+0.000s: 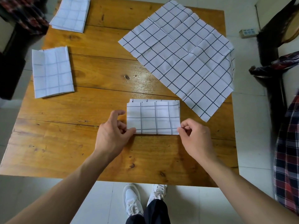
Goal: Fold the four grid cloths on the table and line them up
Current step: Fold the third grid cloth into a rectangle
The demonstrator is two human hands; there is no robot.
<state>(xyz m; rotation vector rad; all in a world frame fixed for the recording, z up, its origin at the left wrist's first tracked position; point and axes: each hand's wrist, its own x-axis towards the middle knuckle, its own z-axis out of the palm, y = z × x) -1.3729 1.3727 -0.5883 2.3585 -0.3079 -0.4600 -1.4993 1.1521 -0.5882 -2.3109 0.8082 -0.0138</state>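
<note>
Four grid cloths on the wooden table [100, 75], three of them folded. Nearest the front edge, near its middle: a folded cloth [153, 118], lying flat as a small rectangle with its layered edges stacked along the far side. Pinched at its near left corner by the left hand [111, 135], thumb on top, the other fingers curled loosely beside the cloth's left edge. Pinched at its near right corner by the right hand [195, 135], fingertips curled in on the fabric. Along the left edge of the table: a second folded cloth [52, 72], slightly tilted, well apart from the first. At the far left corner: a third folded cloth [71, 13], partly cut off by the top of the view. Toward the far right corner: the unfolded cloth [178, 54], spread open and set at an angle, creased, its right side draped over the table's right edge, its near corner just beside the held cloth.
</note>
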